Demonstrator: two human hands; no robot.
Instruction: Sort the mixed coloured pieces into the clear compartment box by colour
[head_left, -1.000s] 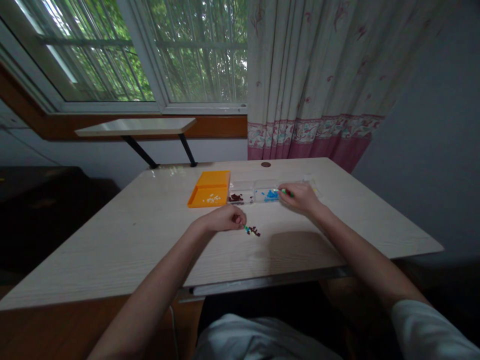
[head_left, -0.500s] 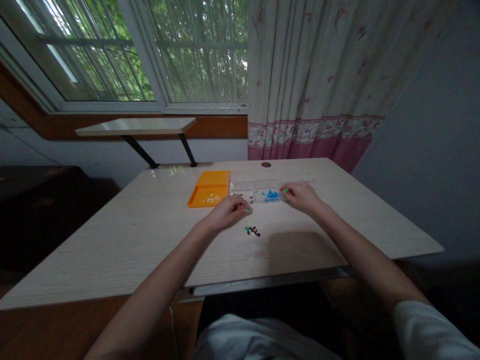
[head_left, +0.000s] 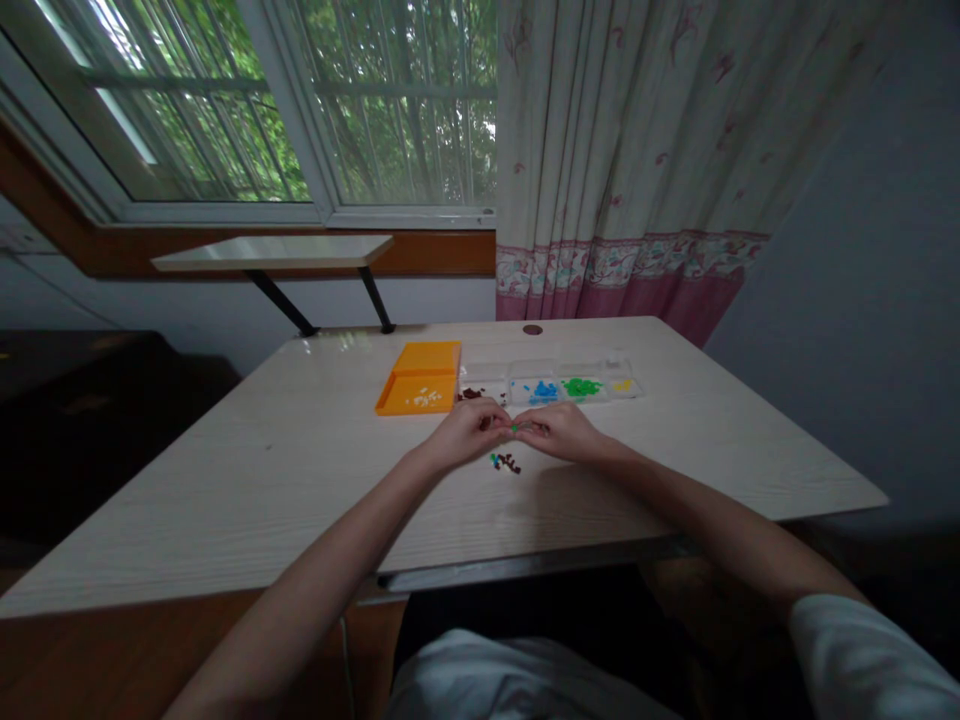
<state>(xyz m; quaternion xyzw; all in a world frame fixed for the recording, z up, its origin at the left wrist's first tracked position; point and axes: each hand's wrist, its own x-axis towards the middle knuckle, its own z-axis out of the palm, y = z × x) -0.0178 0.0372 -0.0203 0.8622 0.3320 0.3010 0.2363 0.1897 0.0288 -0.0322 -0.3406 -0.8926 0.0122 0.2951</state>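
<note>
Above the table, my left hand and my right hand meet fingertip to fingertip, both closed in a pinch. Between them shows a small green piece, like a tiny building brick; whether it is one piece or two joined, I cannot tell. Just below the hands, a little cluster of dark brown, green, blue and pale pieces lies on the tabletop. Behind my left hand are dark brown pieces in a clear tray, partly hidden. Blue pieces and green pieces lie in clear trays beyond my right hand.
An open orange case with white pieces stands left of the clear trays. Yellow pieces lie in the rightmost clear tray. A raised shelf on black legs is at the table's back left, below the window.
My right hand has come from the trays at the right to my left hand, uncovering the green and yellow pieces. My left hand has risen from the cluster, which stays on the table.
</note>
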